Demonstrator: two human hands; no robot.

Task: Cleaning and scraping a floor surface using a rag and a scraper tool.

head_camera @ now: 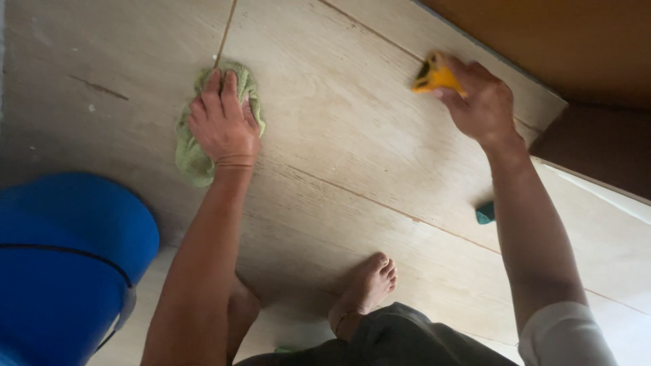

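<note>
My left hand (224,122) presses flat on a crumpled green cloth (192,154) that lies on the pale wood-look tiled floor (352,156). My right hand (483,102) is stretched out to the far right and grips a small yellow scraper-like tool (432,76), its edge against the floor near the wall. My bare foot (366,288) rests on the floor below, between my arms.
A blue bucket (64,264) with a dark wire handle stands at the lower left. A small teal object (485,213) lies on the floor beside my right forearm. A brown wall or cabinet face (576,41) runs along the upper right.
</note>
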